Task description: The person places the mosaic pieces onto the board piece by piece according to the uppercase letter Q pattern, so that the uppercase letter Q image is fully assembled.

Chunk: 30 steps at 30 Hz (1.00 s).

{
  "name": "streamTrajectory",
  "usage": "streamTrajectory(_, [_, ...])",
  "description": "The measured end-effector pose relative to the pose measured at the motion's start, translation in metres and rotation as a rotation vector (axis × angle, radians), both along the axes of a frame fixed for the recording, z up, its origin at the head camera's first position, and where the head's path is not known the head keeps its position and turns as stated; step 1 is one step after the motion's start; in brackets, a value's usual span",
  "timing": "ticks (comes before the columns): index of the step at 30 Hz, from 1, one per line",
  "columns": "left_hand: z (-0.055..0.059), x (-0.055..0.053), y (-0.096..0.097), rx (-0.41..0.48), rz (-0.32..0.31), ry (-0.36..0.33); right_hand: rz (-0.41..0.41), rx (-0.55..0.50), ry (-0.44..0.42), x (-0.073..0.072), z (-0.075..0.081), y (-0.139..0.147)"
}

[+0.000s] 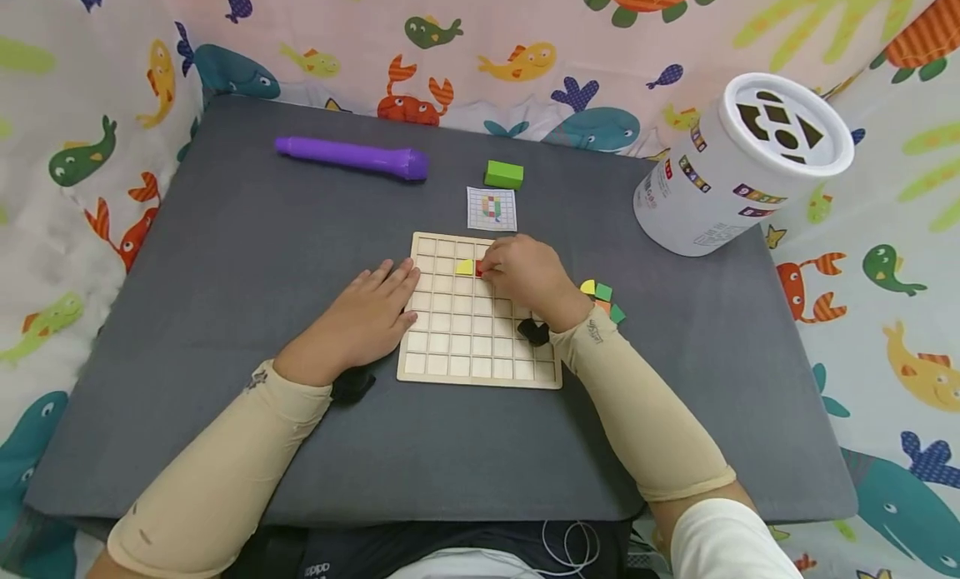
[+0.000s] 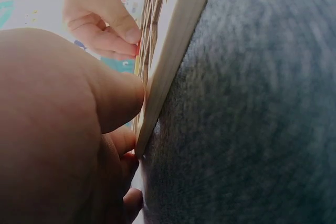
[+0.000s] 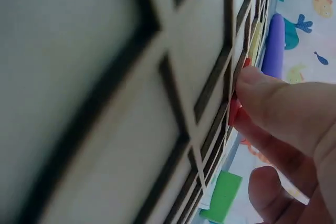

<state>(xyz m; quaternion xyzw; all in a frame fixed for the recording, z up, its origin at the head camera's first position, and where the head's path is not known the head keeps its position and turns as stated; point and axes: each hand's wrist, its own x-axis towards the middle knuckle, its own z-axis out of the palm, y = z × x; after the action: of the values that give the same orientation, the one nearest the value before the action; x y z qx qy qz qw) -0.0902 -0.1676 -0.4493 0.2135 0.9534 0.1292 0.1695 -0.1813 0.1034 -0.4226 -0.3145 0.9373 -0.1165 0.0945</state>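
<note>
Only wrist-close, right hand (image 3: pixel 294 124) pinching red piece (image 3: pixel 234 109) (overhead half-hidden)

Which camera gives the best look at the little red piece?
The right wrist view: the red piece is close up, pinched by the right hand. The head view shows only a red speck; the left wrist view only a red sliver.

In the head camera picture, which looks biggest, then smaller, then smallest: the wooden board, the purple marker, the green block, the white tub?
1. White tub and wooden board: look about alike
2. Purple marker
3. Green block
</note>
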Motion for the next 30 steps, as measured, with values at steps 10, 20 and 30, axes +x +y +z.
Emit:
streamTrajectory(10, [-0.006, -0.005, 0.015, -0.003, -0.044, -0.010, -0.226, -0.296, -0.094, 0.012, 0.036, 0.083])
streamTrajectory(20, [0.008, -0.001, -0.012, 0.003, 0.028, -0.030, -0.367, -0.162, -0.148, 0.010, 0.029, 0.141])
streamTrajectory(30, [-0.002, -0.005, 0.006, -0.002, -0.020, -0.035, -0.310, -0.012, -0.060, 0.022, -0.008, 0.153])
